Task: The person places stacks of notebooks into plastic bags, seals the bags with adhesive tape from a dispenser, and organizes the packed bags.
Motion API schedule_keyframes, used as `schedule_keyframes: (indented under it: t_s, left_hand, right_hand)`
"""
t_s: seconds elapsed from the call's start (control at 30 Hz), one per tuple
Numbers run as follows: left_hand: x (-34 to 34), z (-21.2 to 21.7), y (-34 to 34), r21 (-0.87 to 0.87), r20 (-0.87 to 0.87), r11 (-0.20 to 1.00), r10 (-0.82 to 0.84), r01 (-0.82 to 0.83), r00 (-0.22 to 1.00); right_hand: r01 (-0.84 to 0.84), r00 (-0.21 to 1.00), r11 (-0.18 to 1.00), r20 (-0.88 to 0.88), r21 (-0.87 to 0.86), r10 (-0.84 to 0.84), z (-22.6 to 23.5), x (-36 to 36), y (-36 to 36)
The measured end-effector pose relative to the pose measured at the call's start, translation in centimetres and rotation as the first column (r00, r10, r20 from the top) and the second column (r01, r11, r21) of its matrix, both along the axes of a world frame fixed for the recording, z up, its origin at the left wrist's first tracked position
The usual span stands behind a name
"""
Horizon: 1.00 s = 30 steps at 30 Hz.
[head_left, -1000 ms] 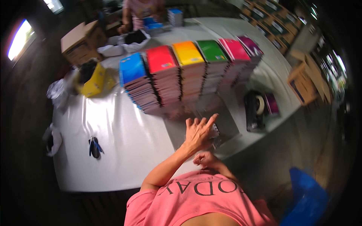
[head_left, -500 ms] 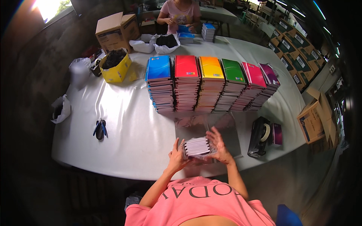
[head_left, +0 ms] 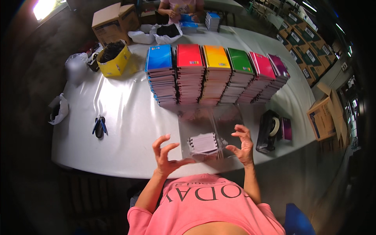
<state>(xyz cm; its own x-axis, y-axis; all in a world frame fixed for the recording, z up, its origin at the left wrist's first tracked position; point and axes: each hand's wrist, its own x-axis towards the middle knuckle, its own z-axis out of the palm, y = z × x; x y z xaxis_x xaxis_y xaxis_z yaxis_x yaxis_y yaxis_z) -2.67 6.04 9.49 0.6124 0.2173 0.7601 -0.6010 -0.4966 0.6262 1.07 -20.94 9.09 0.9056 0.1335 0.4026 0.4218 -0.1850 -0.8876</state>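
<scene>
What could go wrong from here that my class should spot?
The white bundle in loose clear wrap, between the open left hand and right hand, might slide if nudged.
The tall notebook stacks beyond it could topple if bumped.
The tape dispenser, near the edge of the table, might be knocked off.

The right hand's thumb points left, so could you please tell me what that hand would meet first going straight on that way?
The right hand would probably meet the plastic-wrapped bundle, though the hand's height is hard to judge.
</scene>
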Motion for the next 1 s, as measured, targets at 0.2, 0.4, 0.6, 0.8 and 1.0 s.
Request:
schedule_keyframes:
  t_s: [0.2,0.4,0.6,0.8,1.0]
  left_hand:
    - [-1.1,-5.2,0.6,0.368,-0.296,0.853,-0.27,0.37,0.916]
    - [-0.5,-6.3,1.8,0.395,-0.34,0.791,-0.346,0.467,0.874]
    - [1.1,-4.2,1.8,0.393,-0.489,0.696,-0.395,0.601,0.778]
    - [3.1,-0.9,0.2,0.656,-0.603,0.445,-0.177,0.61,0.778]
    - [2.6,1.4,-0.3,0.676,-0.649,0.36,-0.123,0.644,0.751]
  right_hand:
    - [0.045,0.998,0.989,0.052,-0.141,-0.038,-1.8,-2.7,2.6]
    - [-0.122,0.981,0.872,0.079,-0.475,0.18,-3.1,-2.6,1.1]
    - [-0.344,0.915,0.714,-0.048,-0.61,0.4,-0.5,-0.2,2.8]
    - [-0.462,0.852,0.607,-0.136,-0.647,0.505,1.1,1.0,2.4]
    - [-0.379,0.865,0.923,-0.383,-0.073,0.325,2.9,4.7,1.7]
